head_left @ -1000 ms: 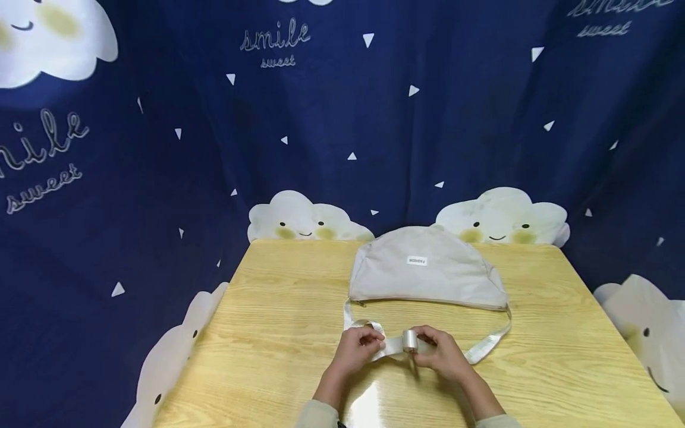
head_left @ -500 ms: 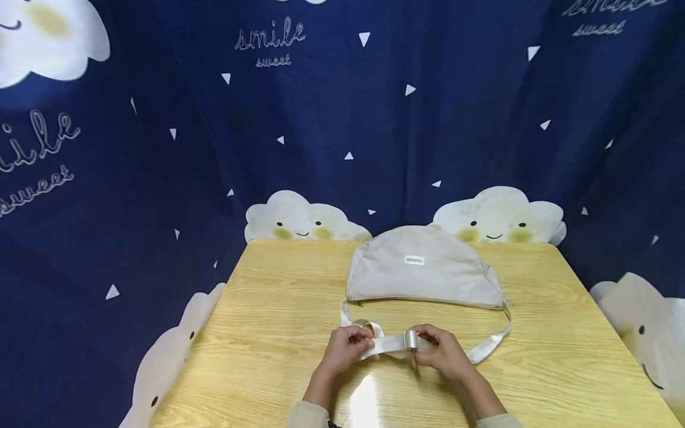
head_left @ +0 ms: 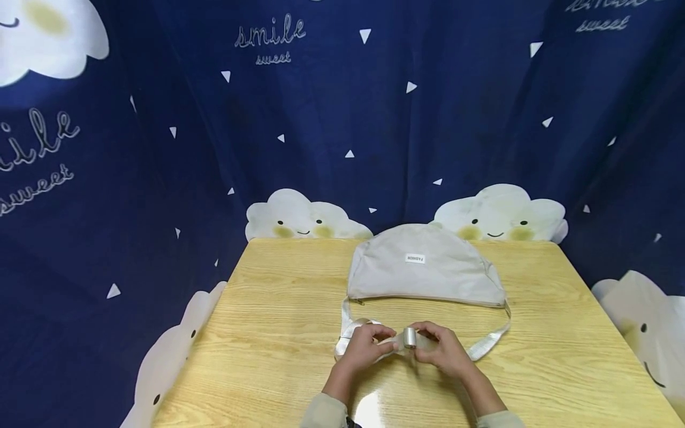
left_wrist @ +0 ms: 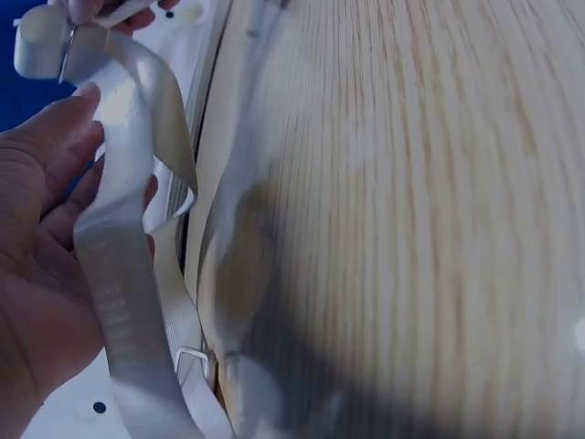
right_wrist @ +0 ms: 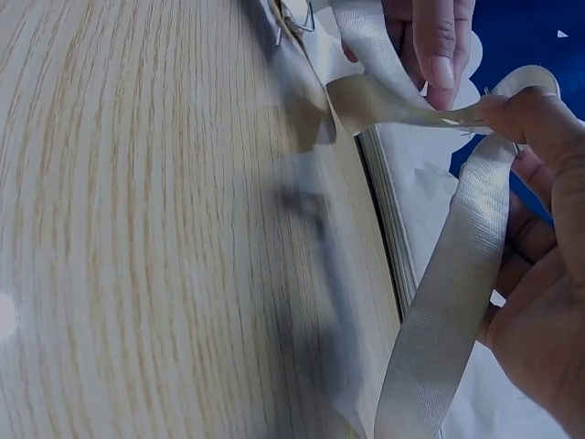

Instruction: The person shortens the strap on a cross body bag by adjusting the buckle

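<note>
A pale grey fabric bag [head_left: 425, 270] with a small white label lies on the table, its zipped edge toward me. From its two ends comes a light satin strap [left_wrist: 123, 174]. My left hand [head_left: 364, 346] holds the strap between thumb and fingers, close to a silvery strap buckle [head_left: 409, 337]. In the left wrist view, the strap runs down past the palm. My right hand [head_left: 443, 352] pinches the strap at the buckle, thumb [right_wrist: 526, 114] on top; a length hangs beside the palm. Near the left hand, the strap has a loop and a thin metal ring [left_wrist: 194, 358].
The wooden table [head_left: 278, 321] extends on both sides of the bag. A dark blue curtain [head_left: 321, 119] with clouds and triangles hangs behind it and at both sides.
My left hand slid left along the strap, stretching it from the buckle, then came back right, close to the buckle. The right hand stayed nearly in place; the bag did not shift noticeably.
</note>
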Action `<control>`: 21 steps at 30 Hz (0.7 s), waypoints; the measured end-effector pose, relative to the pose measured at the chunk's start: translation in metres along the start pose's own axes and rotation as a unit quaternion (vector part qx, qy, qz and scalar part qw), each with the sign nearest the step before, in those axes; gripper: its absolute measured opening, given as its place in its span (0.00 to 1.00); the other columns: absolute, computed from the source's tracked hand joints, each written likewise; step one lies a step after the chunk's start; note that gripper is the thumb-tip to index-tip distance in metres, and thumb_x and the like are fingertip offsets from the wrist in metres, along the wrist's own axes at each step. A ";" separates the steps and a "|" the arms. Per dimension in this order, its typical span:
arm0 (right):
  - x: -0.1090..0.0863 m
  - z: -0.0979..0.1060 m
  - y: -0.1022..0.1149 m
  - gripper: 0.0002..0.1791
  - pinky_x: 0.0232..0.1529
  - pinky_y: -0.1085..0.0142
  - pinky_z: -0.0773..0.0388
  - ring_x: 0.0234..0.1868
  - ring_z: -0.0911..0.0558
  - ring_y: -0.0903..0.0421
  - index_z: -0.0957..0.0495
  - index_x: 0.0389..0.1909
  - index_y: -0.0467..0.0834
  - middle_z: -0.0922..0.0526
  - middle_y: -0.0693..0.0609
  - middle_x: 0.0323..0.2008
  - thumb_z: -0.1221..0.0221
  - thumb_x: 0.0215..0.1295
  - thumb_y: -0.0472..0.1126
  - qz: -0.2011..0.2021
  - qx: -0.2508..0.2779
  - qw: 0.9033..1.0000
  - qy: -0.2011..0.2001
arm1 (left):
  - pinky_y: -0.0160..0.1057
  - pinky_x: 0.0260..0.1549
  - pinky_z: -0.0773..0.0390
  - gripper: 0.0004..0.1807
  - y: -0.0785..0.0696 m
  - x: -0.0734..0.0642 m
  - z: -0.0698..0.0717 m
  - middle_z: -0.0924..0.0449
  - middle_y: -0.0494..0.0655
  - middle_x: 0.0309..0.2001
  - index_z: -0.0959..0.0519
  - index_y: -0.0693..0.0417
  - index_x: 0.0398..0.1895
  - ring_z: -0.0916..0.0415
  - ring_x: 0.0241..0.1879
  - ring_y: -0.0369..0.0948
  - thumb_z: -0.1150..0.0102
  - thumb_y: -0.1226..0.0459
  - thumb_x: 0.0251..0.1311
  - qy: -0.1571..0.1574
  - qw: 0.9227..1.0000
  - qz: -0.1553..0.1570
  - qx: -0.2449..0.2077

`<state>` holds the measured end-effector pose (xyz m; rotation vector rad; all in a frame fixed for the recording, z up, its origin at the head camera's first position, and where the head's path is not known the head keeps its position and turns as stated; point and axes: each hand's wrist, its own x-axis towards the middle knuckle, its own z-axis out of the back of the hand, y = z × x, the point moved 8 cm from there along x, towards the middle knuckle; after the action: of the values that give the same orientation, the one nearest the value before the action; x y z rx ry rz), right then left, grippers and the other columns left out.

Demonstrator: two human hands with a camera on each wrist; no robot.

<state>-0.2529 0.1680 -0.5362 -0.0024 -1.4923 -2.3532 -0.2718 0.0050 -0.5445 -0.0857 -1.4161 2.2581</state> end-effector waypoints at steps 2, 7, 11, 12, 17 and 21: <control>-0.001 0.001 -0.001 0.23 0.33 0.65 0.27 0.35 0.23 0.54 0.22 0.46 0.43 0.19 0.52 0.35 0.32 0.45 0.31 0.003 0.006 1.000 -0.001 | 0.31 0.28 0.26 0.11 0.000 0.002 -0.003 0.21 0.37 0.28 0.17 0.58 0.38 0.29 0.28 0.31 0.33 0.62 0.53 0.004 1.000 0.004 -0.001; -0.001 0.001 -0.001 0.24 0.33 0.67 0.27 0.34 0.23 0.55 0.23 0.46 0.42 0.19 0.54 0.34 0.33 0.44 0.28 0.000 -0.009 1.000 -0.004 | 0.29 0.22 0.28 0.07 0.000 0.004 -0.003 0.25 0.36 0.21 0.17 0.58 0.33 0.31 0.21 0.29 0.33 0.66 0.51 -0.010 1.000 0.003 -0.007; -0.001 0.003 0.010 0.24 0.32 0.67 0.28 0.34 0.23 0.52 0.23 0.46 0.39 0.20 0.52 0.34 0.33 0.43 0.25 0.006 -0.013 1.000 -0.007 | 0.29 0.22 0.29 0.05 0.001 0.004 -0.001 0.25 0.36 0.20 0.17 0.58 0.32 0.31 0.21 0.29 0.33 0.67 0.51 -0.012 1.000 -0.006 -0.007; -0.002 0.003 0.014 0.24 0.32 0.67 0.28 0.33 0.22 0.52 0.23 0.45 0.38 0.19 0.51 0.34 0.33 0.43 0.25 0.010 -0.013 1.000 -0.006 | 0.29 0.22 0.29 0.05 0.002 0.004 0.000 0.25 0.36 0.20 0.17 0.58 0.32 0.31 0.21 0.29 0.33 0.67 0.51 -0.011 1.000 -0.005 -0.008; -0.004 0.005 0.020 0.23 0.32 0.68 0.28 0.33 0.23 0.55 0.23 0.45 0.37 0.19 0.51 0.33 0.33 0.43 0.26 0.010 -0.017 1.000 -0.007 | 0.30 0.24 0.28 0.04 0.005 0.000 0.009 0.26 0.35 0.22 0.16 0.57 0.31 0.31 0.24 0.30 0.33 0.67 0.51 -0.020 1.000 -0.011 -0.008; -0.003 0.005 0.005 0.24 0.32 0.69 0.27 0.32 0.24 0.60 0.22 0.45 0.40 0.20 0.54 0.32 0.31 0.42 0.29 0.009 -0.029 0.999 -0.012 | 0.31 0.25 0.27 0.04 0.007 -0.003 0.020 0.25 0.37 0.24 0.16 0.57 0.31 0.31 0.24 0.30 0.33 0.68 0.51 -0.024 1.000 -0.018 -0.007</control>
<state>-0.2492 0.1718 -0.5301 -0.0592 -1.4292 -2.3896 -0.2779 -0.0157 -0.5420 -0.0105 -1.4472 2.2340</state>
